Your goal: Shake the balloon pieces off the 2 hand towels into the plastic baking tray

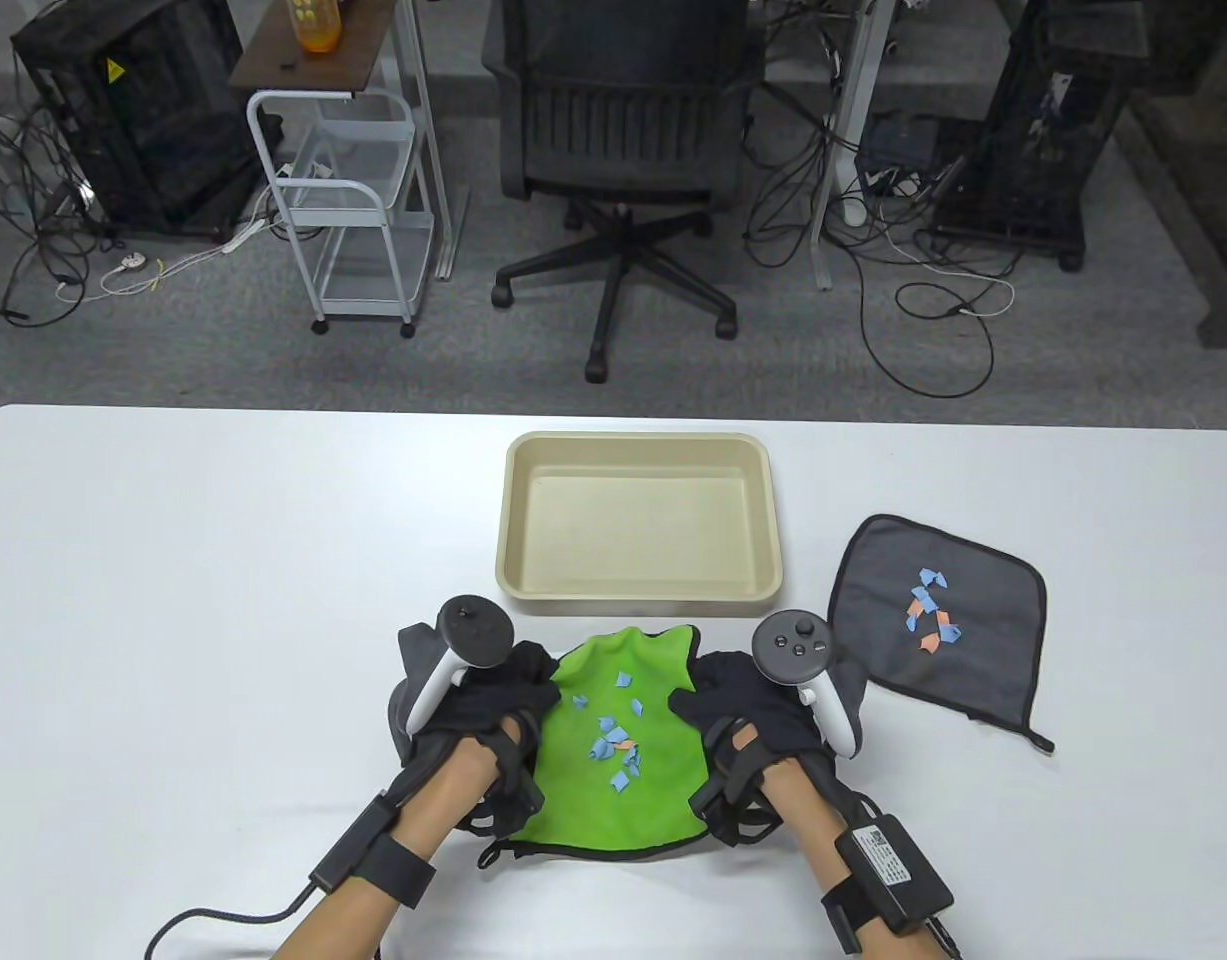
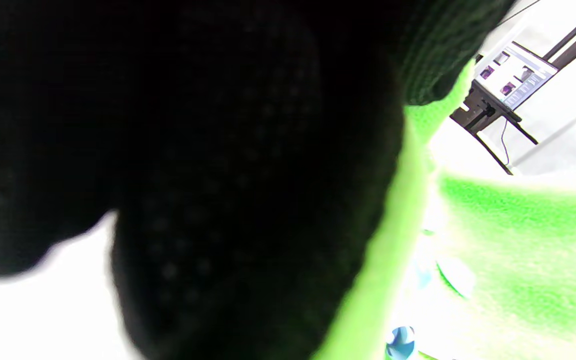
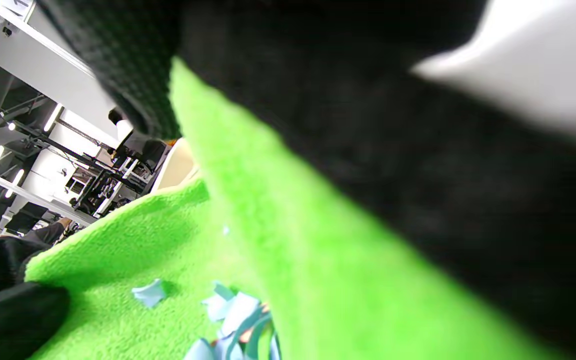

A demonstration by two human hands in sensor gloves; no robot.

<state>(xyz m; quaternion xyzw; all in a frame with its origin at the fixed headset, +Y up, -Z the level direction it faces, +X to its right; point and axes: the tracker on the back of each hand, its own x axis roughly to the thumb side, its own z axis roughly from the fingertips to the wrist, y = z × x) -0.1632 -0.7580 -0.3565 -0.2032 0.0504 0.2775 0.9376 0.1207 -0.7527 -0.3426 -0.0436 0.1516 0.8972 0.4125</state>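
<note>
On a white desk (image 1: 223,560), the left hand (image 1: 473,705) and right hand (image 1: 758,710) each grasp a side edge of a green hand towel (image 1: 623,790) strewn with blue and orange balloon pieces (image 1: 613,745), just near of an empty beige baking tray (image 1: 638,520); a grey hand towel (image 1: 938,620) with more scraps lies flat to the right. The cloth looks soft and floppy and the scraps very light, so holding both edges to cup it seems safest. Only the table view shows the tray interior and the grey towel, while the 2 wrist views show gloved fingers folded over the green edges.
</note>
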